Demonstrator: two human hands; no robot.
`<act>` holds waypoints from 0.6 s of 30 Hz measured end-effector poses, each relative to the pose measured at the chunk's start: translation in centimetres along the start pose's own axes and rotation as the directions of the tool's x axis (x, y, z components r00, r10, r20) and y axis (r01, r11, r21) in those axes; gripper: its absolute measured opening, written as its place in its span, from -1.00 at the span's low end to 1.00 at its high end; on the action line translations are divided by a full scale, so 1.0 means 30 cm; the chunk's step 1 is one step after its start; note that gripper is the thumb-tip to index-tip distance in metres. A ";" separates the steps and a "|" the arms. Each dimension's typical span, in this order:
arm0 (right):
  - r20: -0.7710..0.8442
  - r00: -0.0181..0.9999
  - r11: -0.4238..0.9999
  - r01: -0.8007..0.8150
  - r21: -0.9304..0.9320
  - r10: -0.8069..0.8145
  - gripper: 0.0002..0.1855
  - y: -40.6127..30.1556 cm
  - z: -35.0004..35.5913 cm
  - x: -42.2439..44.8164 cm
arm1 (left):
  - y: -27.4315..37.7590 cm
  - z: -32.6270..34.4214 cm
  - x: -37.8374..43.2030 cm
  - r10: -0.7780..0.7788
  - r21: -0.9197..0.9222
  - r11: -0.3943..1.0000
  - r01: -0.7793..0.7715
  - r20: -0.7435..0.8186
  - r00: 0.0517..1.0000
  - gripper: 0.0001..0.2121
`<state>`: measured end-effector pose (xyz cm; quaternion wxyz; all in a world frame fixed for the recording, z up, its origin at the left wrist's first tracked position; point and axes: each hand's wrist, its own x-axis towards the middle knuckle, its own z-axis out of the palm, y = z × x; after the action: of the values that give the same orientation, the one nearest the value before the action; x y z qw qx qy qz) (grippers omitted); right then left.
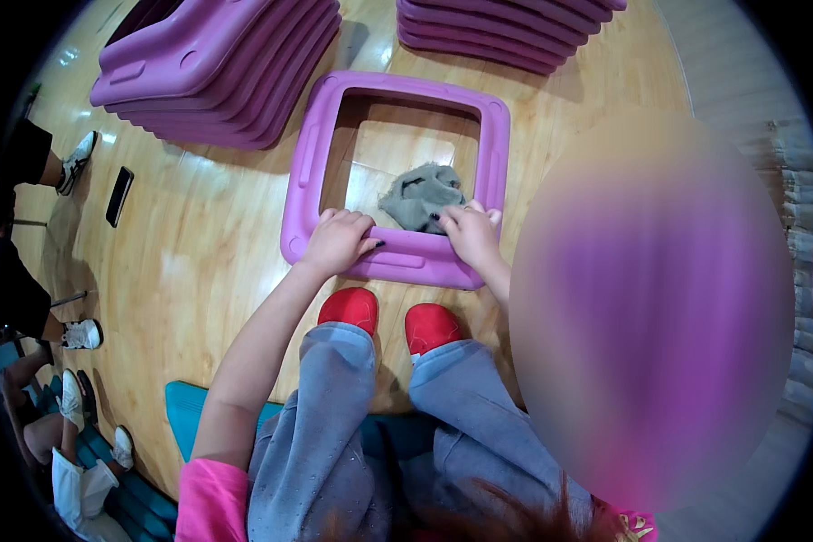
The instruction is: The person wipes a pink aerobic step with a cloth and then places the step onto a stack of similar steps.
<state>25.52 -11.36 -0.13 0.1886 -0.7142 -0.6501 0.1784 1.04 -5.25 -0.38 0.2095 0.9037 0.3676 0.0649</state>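
Observation:
A square purple plastic frame [396,261] with an open middle lies on the floor in front of my feet. My left hand [339,240] curls over its near rim toward the left, the thumb lying along the top. Near the right corner, my right hand [471,234] bends over the same rim. A crumpled grey cloth [420,193] rests inside the opening, by the near right side. My right thumb overlaps the cloth's edge; whether it presses on the cloth, I cannot tell.
Tall stacks of purple plastic pieces stand at the upper left [196,74] and top [494,30]. A dark phone [120,196] lies left on the wooden floor. Other people's shoes [81,335] are at far left. A blurred oval [650,305] hides the right side.

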 end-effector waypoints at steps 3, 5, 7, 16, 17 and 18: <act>-0.089 0.996 0.992 0.021 0.126 -0.010 -0.80 -0.038 -0.007 -0.016 | -0.028 -0.030 -0.023 0.030 0.148 0.988 -0.033 0.027 0.999 -0.71; -0.116 0.984 0.980 0.150 0.131 -0.135 -0.76 -0.047 -0.018 -0.015 | -0.068 -0.044 -0.032 0.044 0.254 0.966 -0.055 0.048 0.998 -0.69; 0.011 0.971 0.963 0.236 0.132 -0.240 -0.72 -0.102 -0.017 0.002 | -0.070 -0.050 -0.039 0.023 0.228 0.973 -0.024 0.008 1.000 -0.68; 0.224 0.959 0.983 0.183 -0.028 -0.172 -0.68 -0.165 0.089 -0.013 | -0.069 -0.050 -0.038 -0.053 0.145 0.988 0.055 -0.021 0.998 -0.66; 0.178 0.965 0.980 0.200 -0.020 -0.193 -0.69 -0.147 0.087 -0.027 | -0.068 -0.051 -0.038 -0.069 0.147 0.987 0.069 -0.006 0.998 -0.66; 0.132 0.968 0.976 0.217 -0.010 -0.214 -0.70 -0.136 0.080 -0.038 | -0.069 -0.053 -0.042 -0.087 0.151 0.985 0.084 0.011 0.996 -0.67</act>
<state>20.71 -12.06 -0.15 0.1552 -0.6284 -0.7369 0.1949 -1.62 -4.26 0.20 0.1466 0.9009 0.4080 0.0199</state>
